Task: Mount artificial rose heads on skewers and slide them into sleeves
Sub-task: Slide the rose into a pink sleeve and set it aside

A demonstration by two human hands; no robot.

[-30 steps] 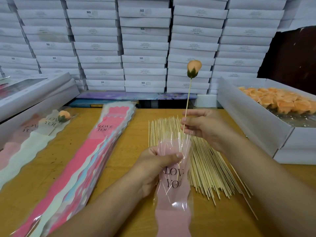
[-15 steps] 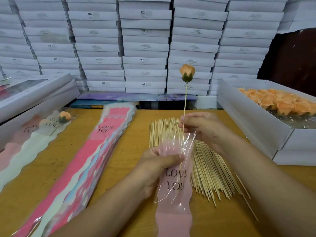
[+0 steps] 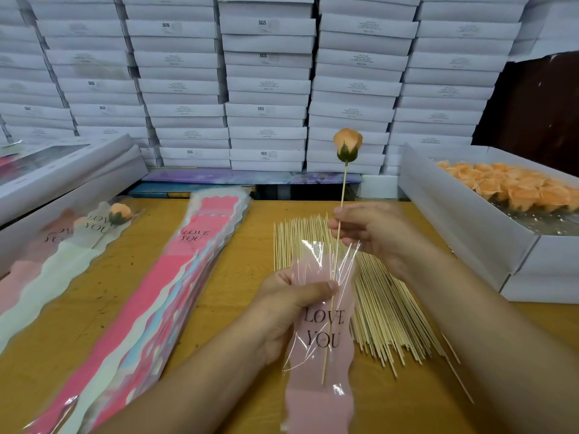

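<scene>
An orange rose head (image 3: 347, 145) with a green base sits on top of a thin wooden skewer (image 3: 343, 189). My right hand (image 3: 372, 233) pinches the skewer just above the mouth of a clear sleeve (image 3: 319, 339) with a pink panel printed LOVE YOU. The skewer's lower half runs inside the sleeve, its tip below the lettering. My left hand (image 3: 288, 311) grips the sleeve's upper left edge, thumb on top. A pile of bare skewers (image 3: 388, 314) lies under both hands.
A stack of empty sleeves (image 3: 175, 286) lies left of centre on the wooden table (image 3: 238, 245). Finished sleeved roses (image 3: 120, 213) lie at far left. A white box (image 3: 463, 220) of orange rose heads (image 3: 513, 186) stands at right. Stacked white boxes (image 3: 266, 86) wall the back.
The rose on its skewer has come down, and the skewer has slid deeper into the sleeve. My right hand has followed it slightly; my left hand keeps holding the sleeve.
</scene>
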